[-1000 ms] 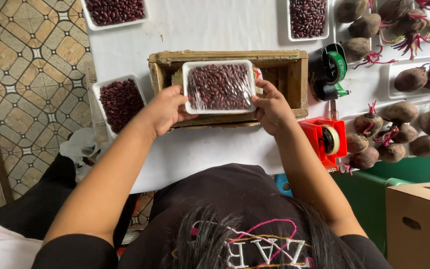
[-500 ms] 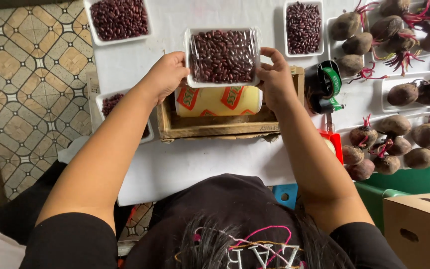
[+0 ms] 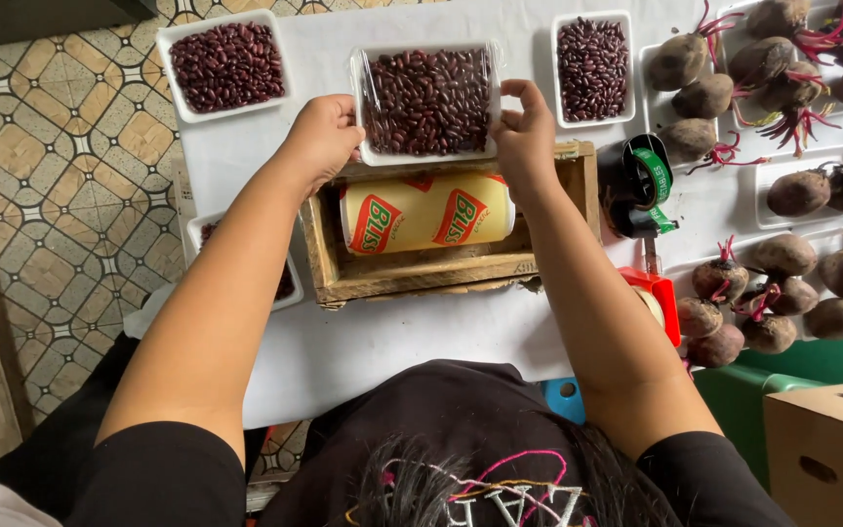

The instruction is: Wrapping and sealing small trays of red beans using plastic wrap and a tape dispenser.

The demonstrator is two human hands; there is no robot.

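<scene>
Both of my hands hold a white tray of dark red beans (image 3: 428, 101), wrapped in clear film, at the far side of a wooden box (image 3: 324, 256). My left hand (image 3: 322, 137) grips the tray's left edge and my right hand (image 3: 524, 132) grips its right edge. A roll of cling film in a yellow and red wrapper (image 3: 426, 212) lies inside the box, below the tray.
Two more white trays of beans (image 3: 226, 64) (image 3: 592, 66) stand left and right of the held one, and a third tray (image 3: 205, 229) is partly hidden under my left arm. Beetroots (image 3: 782, 256) lie on the right, with a green tape dispenser (image 3: 648, 181), a red tape dispenser (image 3: 656, 293) and a cardboard box (image 3: 826, 454).
The wrapped bean tray was lifted off the wooden box and carried away from me to the far side, which uncovered the cling film roll.
</scene>
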